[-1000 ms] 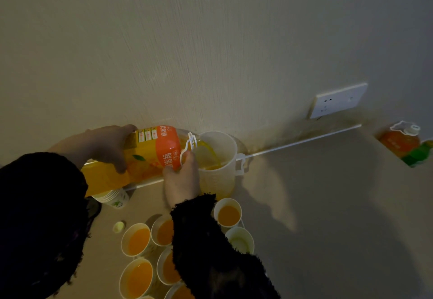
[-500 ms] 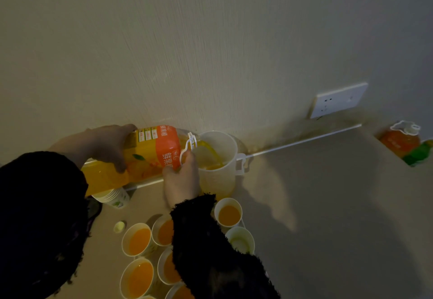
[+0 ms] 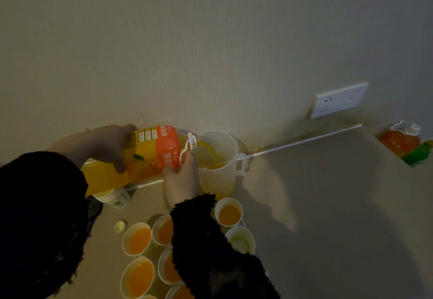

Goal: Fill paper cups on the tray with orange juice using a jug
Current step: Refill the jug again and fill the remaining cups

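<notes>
Both hands hold the big juice bottle [image 3: 145, 158] tipped nearly level, the left hand [image 3: 100, 144] gripping its body and the right hand [image 3: 181, 181] with fingers curled at its neck, so it pours into the jug [image 3: 218, 165] on the worktop [image 3: 316, 193], at twelve o'clock of the paper cups [image 3: 229, 214].

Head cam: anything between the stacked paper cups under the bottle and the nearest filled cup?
One small yellowish cap lies on the table, apart from both the stacked cups and the filled cup. The head view shows it.
</notes>
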Demonstrator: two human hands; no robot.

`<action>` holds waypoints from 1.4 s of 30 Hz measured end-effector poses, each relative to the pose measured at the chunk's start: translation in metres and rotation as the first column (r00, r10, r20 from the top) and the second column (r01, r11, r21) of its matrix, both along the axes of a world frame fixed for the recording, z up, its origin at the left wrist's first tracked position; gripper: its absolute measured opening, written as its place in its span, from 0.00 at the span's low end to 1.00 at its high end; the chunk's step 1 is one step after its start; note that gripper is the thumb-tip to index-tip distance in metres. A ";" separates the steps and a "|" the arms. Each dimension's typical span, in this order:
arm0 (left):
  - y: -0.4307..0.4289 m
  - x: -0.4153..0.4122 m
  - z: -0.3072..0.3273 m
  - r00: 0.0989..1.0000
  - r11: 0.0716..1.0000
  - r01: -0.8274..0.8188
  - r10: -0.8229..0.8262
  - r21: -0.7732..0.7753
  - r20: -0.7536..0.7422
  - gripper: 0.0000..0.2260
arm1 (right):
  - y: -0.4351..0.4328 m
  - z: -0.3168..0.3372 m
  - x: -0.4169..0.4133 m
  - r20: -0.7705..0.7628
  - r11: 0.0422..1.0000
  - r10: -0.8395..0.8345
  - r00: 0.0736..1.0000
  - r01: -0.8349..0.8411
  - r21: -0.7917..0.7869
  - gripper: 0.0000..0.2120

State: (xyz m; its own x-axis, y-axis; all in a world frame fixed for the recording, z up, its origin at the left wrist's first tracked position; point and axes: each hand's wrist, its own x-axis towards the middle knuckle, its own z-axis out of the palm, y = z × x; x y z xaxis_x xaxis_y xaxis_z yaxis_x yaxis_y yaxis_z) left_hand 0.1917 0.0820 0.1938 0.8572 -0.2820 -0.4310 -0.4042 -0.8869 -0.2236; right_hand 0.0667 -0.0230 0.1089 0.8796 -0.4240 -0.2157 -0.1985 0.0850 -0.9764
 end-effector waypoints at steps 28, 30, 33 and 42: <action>0.004 -0.002 0.003 1.000 1.000 -0.009 0.009 0.020 -0.007 0.47 | 0.005 -0.001 0.001 -0.018 1.000 0.016 1.000 -0.016 0.014 0.13; 0.004 -0.001 0.003 1.000 1.000 -0.009 0.009 0.019 -0.008 0.48 | 0.006 0.000 0.002 -0.033 1.000 0.010 0.999 -0.010 0.000 0.14; 0.004 -0.002 0.002 1.000 1.000 -0.013 0.013 0.018 -0.011 0.48 | 0.005 -0.001 0.002 -0.044 1.000 0.013 0.999 -0.013 0.003 0.14; 0.004 -0.003 0.002 1.000 1.000 0.000 0.000 0.024 0.004 0.47 | 0.007 0.001 -0.001 -0.045 1.000 0.013 0.999 -0.013 0.002 0.16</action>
State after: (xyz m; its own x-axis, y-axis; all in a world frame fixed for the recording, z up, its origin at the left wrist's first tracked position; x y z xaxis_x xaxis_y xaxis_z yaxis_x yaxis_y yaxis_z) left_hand 0.1886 0.0861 0.1960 0.8589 -0.2713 -0.4344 -0.4031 -0.8813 -0.2465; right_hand 0.0659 -0.0164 0.1094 0.8742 -0.4125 -0.2561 -0.2437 0.0834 -0.9663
